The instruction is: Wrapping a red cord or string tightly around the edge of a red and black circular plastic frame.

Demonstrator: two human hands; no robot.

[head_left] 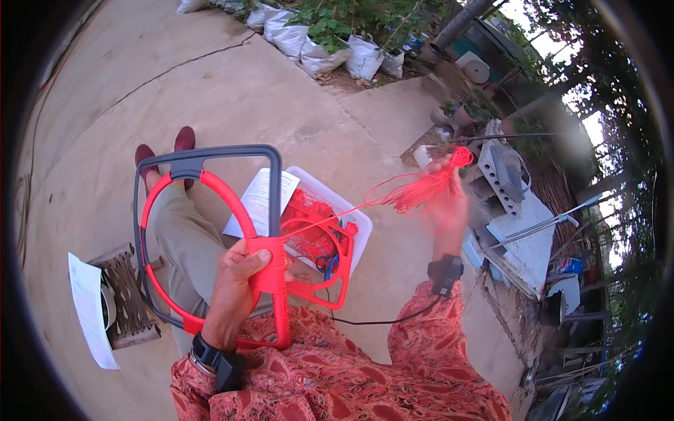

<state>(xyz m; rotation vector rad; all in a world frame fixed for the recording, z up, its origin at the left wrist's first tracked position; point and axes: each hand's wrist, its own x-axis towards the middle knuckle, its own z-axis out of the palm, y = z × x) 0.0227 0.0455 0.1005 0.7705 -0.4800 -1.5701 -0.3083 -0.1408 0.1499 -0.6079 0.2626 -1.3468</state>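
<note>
My left hand [233, 293] grips a red and black plastic frame [275, 203], roughly square with a red ring inside it, the thumb pressed on a broad red part. Out to the right, my raised right hand [447, 210] is closed around a loose bundle of thin red cord [415, 195]. It is partly smeared by motion. A strand stretches from the bundle leftward to the frame near my left thumb. Between the hands and beyond them, a white plastic bin [363, 235] holds another red frame [344, 263] and tangled red netting or cord.
A printed sheet [291, 184] leans on the bin's left side. Another sheet [91, 309] lies by a low slatted wooden stool [130, 302]. Legs in grey trousers [184, 231] extend over the concrete floor. Blocks and boards [519, 231] pile up at right; white planting bags [365, 57] line the back.
</note>
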